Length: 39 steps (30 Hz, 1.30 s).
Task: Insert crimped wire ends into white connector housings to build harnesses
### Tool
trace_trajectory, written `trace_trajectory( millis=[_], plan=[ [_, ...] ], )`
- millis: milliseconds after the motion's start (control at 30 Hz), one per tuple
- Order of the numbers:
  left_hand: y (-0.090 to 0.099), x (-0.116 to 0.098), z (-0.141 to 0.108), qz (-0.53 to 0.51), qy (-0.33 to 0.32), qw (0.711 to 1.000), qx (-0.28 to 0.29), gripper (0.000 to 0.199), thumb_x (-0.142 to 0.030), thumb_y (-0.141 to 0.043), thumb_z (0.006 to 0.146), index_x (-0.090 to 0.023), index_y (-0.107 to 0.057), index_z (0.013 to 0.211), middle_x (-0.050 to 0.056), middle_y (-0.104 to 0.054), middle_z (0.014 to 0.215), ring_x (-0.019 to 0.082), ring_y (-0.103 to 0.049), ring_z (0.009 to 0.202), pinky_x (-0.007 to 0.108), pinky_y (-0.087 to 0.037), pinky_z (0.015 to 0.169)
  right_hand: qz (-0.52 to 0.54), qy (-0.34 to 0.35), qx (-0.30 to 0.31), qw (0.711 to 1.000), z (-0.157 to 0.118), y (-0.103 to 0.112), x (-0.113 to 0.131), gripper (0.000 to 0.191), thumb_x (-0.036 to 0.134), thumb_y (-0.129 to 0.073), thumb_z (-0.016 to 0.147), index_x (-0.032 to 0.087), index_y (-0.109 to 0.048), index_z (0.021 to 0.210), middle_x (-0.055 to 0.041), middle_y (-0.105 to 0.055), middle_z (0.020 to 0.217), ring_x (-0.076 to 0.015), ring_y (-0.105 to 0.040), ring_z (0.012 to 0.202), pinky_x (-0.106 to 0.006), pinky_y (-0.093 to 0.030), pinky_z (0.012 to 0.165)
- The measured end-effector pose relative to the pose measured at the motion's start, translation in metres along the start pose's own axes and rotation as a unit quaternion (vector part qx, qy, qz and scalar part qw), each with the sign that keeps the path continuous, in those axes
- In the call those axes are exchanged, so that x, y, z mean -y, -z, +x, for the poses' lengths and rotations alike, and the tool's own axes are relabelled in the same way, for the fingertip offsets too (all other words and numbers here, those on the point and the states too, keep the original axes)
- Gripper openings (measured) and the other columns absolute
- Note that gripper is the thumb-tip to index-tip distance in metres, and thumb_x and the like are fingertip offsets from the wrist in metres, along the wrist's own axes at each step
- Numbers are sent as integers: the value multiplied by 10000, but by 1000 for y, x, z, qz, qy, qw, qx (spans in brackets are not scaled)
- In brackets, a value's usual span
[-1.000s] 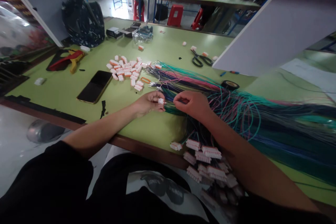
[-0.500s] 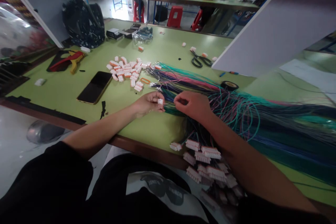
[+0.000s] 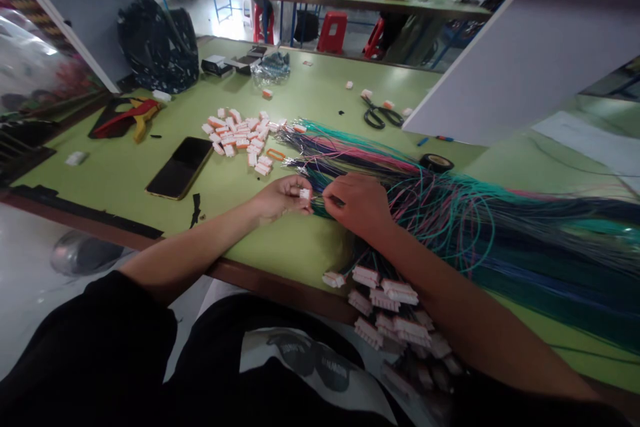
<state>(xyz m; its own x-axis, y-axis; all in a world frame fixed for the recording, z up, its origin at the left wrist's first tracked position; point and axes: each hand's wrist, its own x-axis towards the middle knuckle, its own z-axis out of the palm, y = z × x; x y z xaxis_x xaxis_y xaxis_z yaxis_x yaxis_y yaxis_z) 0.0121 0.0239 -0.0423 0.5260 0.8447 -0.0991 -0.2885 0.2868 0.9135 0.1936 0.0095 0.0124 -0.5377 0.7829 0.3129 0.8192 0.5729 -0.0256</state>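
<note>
My left hand (image 3: 287,197) is closed around a small white connector housing (image 3: 305,193), held between thumb and fingers. Just to its right, my right hand (image 3: 357,203) makes a pinch on a thin wire whose tip points at the housing; the fingers partly hide it. Beyond both hands a bundle of green, pink and dark wires (image 3: 360,153) lies with metal terminals at its left end. A pile of white and orange connectors (image 3: 243,133) sits left of those ends. Below my right forearm, several wired connectors (image 3: 400,291) hang at the table edge.
A phone (image 3: 180,167) lies left of the pile, with red and yellow pliers (image 3: 135,117) behind it. Black scissors (image 3: 377,113) and a roll of black tape (image 3: 436,163) are farther right. A white panel (image 3: 500,53) rises at the right.
My right hand has moved left, bringing the wire closer to the connector housing. My left hand stays nearly in place, still holding the housing.
</note>
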Motion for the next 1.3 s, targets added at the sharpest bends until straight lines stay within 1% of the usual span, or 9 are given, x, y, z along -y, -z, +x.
trace_trajectory(
  millis=[333, 500, 633, 700, 767, 833, 900, 1067, 1300],
  plan=[
    [-1, -2, -3, -7, 18, 1000, 3, 376, -200, -806, 578, -124, -528, 819, -9, -638, 666, 90, -626, 618, 227, -497, 637, 40, 70, 11, 997, 1, -8, -2, 234, 167, -450, 787, 205, -636, 650, -23, -691, 746, -157, -545, 730, -276, -381, 724],
    [-1, -1, -3, -10, 17, 1000, 10, 418, -224, -833, 538, -114, -543, 818, 2, -642, 646, 99, -622, 593, 230, -488, 611, 66, 70, 11, 995, -1, -14, 2, 250, 176, -443, 793, 206, -664, 679, -36, -691, 768, -156, -558, 748, -272, -394, 733],
    [-3, -2, -3, -4, 20, 1000, 11, 426, -233, -839, 521, -118, -542, 805, -8, -640, 630, 95, -621, 581, 220, -482, 604, 145, 29, 26, 989, 3, -12, -2, 205, 192, -488, 765, 196, -675, 679, -40, -688, 753, -154, -577, 750, -265, -405, 717],
    [-4, -3, -3, 7, 20, 1000, 17, 411, -236, -828, 537, -120, -538, 803, -12, -637, 627, 95, -624, 581, 218, -482, 607, 239, -20, 41, 970, 6, -6, -15, 178, 267, -529, 763, 188, -687, 744, -30, -690, 762, -146, -582, 718, -255, -417, 684],
    [-4, -4, -4, 22, 18, 999, 31, 395, -230, -818, 549, -120, -534, 800, -15, -633, 632, 96, -624, 586, 223, -485, 615, 302, -92, 15, 949, 10, 1, -35, 253, 358, -527, 779, 175, -690, 839, -32, -694, 797, -144, -584, 702, -254, -429, 661],
    [-4, -5, -3, 41, 24, 997, 53, 376, -210, -807, 558, -120, -534, 800, -15, -632, 642, 96, -620, 585, 230, -486, 616, 264, -168, -34, 949, 12, 5, -55, 280, 357, -495, 796, 164, -690, 854, -47, -697, 836, -158, -592, 734, -269, -436, 680],
    [-3, -5, -3, 61, 35, 994, 81, 349, -187, -789, 578, -122, -535, 809, -11, -635, 654, 98, -616, 586, 236, -485, 614, 167, -201, -15, 965, 13, 4, -68, 238, 286, -491, 783, 168, -697, 805, -56, -701, 848, -178, -601, 778, -286, -436, 709],
    [-1, -6, -3, 83, 35, 991, 102, 311, -160, -753, 618, -127, -532, 834, -7, -634, 664, 107, -619, 604, 252, -483, 624, -50, -166, 121, 977, 12, -8, -66, 279, 190, -457, 799, 175, -710, 915, -103, -688, 997, -238, -603, 926, -325, -436, 746],
    [-2, -5, -3, 90, 38, 991, 90, 304, -158, -749, 631, -123, -537, 847, -10, -629, 666, 100, -617, 605, 249, -484, 633, -138, -135, 169, 967, 13, -15, -55, 313, 160, -385, 864, 148, -678, 975, -176, -660, 1017, -270, -602, 954, -337, -437, 718]
  ],
)
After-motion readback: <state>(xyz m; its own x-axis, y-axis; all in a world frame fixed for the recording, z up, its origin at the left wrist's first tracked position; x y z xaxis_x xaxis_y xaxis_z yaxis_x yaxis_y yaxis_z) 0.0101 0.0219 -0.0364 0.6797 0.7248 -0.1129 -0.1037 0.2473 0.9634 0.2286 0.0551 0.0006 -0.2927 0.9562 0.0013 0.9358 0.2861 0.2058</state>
